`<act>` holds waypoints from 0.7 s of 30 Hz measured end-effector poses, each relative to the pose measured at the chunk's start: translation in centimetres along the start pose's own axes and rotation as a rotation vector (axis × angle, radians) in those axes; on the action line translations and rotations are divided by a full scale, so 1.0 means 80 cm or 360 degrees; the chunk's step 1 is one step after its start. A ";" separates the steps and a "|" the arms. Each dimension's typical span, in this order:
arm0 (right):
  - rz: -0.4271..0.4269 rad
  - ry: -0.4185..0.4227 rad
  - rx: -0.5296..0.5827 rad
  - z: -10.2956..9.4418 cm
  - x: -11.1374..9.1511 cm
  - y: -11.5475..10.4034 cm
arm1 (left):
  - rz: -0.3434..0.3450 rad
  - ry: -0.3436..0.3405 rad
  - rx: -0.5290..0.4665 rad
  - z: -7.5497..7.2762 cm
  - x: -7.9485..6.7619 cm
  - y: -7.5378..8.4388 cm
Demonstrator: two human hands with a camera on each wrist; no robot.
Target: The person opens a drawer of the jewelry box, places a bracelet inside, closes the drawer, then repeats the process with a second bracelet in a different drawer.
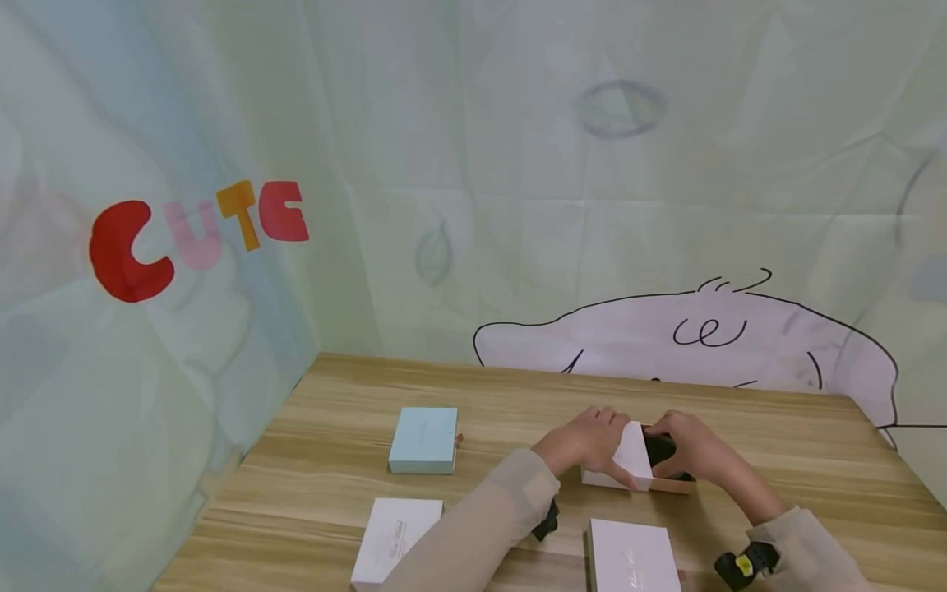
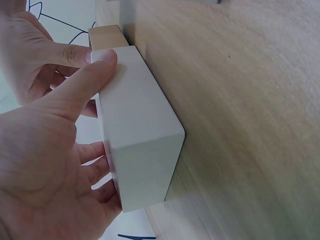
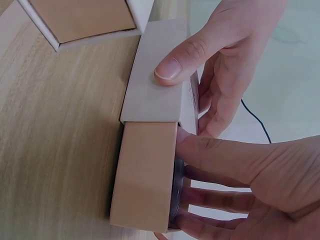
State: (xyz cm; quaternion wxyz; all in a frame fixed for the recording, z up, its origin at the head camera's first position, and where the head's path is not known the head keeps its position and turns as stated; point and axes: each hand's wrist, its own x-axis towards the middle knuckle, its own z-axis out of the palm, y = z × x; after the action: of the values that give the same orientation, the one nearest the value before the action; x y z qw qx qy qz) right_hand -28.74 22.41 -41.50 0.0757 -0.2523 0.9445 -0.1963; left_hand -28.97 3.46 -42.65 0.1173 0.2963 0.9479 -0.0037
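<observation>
A white slide-out box [image 1: 632, 450] lies on the table, with its tan inner drawer [image 3: 145, 175] partly drawn out to the right. My left hand [image 1: 592, 444] grips the white sleeve, its thumb on the near side and its fingers over the far side. Inside the drawer sits a rounded black object [image 1: 658, 448], its kind hidden by fingers and walls. My right hand [image 1: 691, 448] reaches into the drawer, thumb by the near wall and fingers at the far side, holding the black object between them.
A light blue box [image 1: 423, 440] lies at the back left of the table [image 1: 503, 395]. One white box [image 1: 399, 534] is partly behind the left sleeve, and another white box [image 1: 635, 559] lies at the near edge between the forearms. A printed curtain [image 1: 518, 164] hangs behind.
</observation>
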 end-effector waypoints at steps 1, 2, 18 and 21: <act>0.0002 -0.0002 -0.0003 0.000 0.000 0.000 | 0.0001 0.0001 -0.0001 0.000 0.000 0.000; 0.0000 -0.0004 -0.0004 -0.001 0.000 0.000 | 0.0002 0.0001 0.0001 0.001 0.001 -0.001; -0.0040 -0.0050 0.0046 -0.006 0.000 0.007 | 0.0012 -0.0008 0.0071 0.000 0.002 0.001; -0.0052 -0.0047 0.0061 -0.006 -0.001 0.008 | 0.0016 -0.0005 0.0084 0.001 0.003 0.001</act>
State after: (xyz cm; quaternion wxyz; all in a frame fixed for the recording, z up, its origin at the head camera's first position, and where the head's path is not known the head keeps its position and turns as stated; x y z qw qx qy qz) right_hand -29.10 23.12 -41.30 0.0913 -0.2692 0.9350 -0.2119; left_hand -29.10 3.61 -42.75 0.1109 0.3041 0.9457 -0.0287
